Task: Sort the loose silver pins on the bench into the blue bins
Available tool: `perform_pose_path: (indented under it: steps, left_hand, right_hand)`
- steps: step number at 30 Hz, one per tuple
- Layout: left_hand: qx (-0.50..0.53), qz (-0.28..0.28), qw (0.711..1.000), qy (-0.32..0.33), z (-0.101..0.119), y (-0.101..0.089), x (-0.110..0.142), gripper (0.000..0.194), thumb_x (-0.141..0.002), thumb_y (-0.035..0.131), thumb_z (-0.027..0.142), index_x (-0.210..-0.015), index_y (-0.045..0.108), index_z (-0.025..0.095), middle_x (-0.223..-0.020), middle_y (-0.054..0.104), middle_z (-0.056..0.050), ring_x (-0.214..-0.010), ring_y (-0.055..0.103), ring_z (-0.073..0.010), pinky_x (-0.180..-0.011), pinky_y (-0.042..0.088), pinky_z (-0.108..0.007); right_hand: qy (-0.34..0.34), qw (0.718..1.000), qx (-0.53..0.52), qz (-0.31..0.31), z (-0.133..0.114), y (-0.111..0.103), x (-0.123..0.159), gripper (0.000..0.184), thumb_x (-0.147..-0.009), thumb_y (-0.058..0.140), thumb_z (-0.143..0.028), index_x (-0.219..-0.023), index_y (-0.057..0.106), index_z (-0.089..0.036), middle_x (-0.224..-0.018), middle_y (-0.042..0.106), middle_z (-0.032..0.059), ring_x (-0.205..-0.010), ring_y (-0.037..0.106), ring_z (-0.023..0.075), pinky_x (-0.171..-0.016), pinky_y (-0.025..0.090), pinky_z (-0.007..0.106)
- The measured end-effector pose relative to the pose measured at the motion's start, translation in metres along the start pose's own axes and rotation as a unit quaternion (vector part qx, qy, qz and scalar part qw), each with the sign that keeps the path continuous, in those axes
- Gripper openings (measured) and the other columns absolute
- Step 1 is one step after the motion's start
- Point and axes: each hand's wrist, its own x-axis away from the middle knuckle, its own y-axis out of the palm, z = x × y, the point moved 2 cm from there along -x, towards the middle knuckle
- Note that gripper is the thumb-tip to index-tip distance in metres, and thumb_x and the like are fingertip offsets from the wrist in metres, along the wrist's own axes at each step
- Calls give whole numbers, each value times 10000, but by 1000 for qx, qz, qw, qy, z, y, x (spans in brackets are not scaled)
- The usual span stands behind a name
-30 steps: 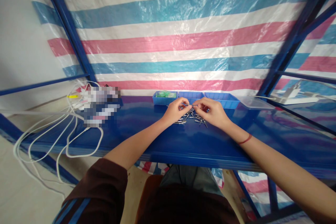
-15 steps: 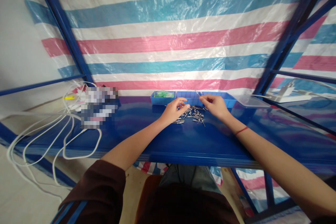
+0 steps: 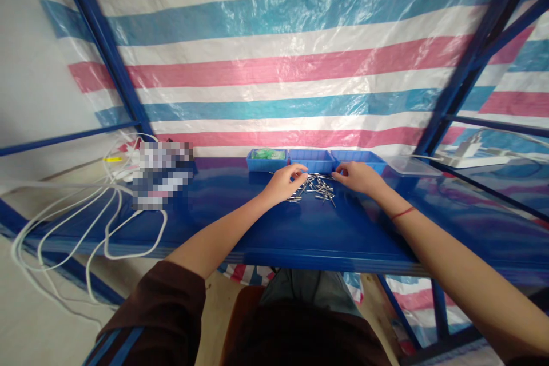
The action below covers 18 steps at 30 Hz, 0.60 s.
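Observation:
Thin silver metal pins that look like blind rivets (image 3: 318, 185) lie in a loose pile on the blue table. At the pile's left edge is my left hand (image 3: 283, 181), its thumb and fingers curved and apart, with nothing visible between them. My right hand (image 3: 358, 176) is low at the pile's right edge, fingers bent and fingertips slightly apart near the rivets; I see nothing held in it. Right behind the pile stands the middle blue bin (image 3: 311, 161), its inside mostly hidden by its front wall.
A left blue bin (image 3: 266, 164) holds green and clear plastic packets, and a right blue bin (image 3: 364, 161) stands behind my right hand. Farther right lie a clear plastic lid (image 3: 412, 166) and a white power strip (image 3: 476, 155). White cables (image 3: 112, 223) loop over the table's left side.
My right hand has come down from the middle bin to the pile's right edge. The thin silver piece in its fingers is no longer visible. My left hand has barely moved.

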Motion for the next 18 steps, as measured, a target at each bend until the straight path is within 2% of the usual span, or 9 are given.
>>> perform_pose_path:
  steps: [4,6,9,14,18]
  left_hand:
    - [-2,-10,1000,-4,1,0,0,236,-822,512,326,-987,600,182,-850,649,-29,-772,596,-139,-777,470,-284]
    - [-2,-16,1000,-5,2,0,0,229,-820,513,317,-982,604,183,-861,654,-31,-780,598,-142,-781,473,-288]
    - [-2,-26,1000,-4,3,-1,1,220,-822,509,303,-973,610,180,-886,662,-35,-789,605,-143,-786,475,-288]
    - [-6,-31,999,10,4,0,1,220,-823,498,286,-960,620,163,-904,668,-45,-794,612,-140,-781,475,-273]
    - [-3,-38,999,20,3,1,0,205,-823,495,268,-938,628,162,-928,672,-46,-808,614,-143,-777,477,-274]
  right_hand:
    - [67,993,87,-46,-3,5,8,333,-787,471,-346,-961,651,-126,-952,660,171,-861,622,297,-671,435,340]
    - [80,990,106,-57,-2,7,9,314,-785,464,-270,-978,647,-103,-970,651,194,-879,622,309,-685,441,351]
    - [77,989,108,-62,-2,5,9,305,-782,449,-208,-992,646,-107,-980,648,199,-891,622,305,-702,447,361]
    - [54,992,99,-61,-6,0,10,279,-785,460,-256,-934,652,-120,-975,649,186,-886,622,307,-705,449,366]
    - [52,991,108,-64,-8,3,10,289,-787,445,-256,-945,648,-123,-983,648,186,-889,620,317,-679,453,361]
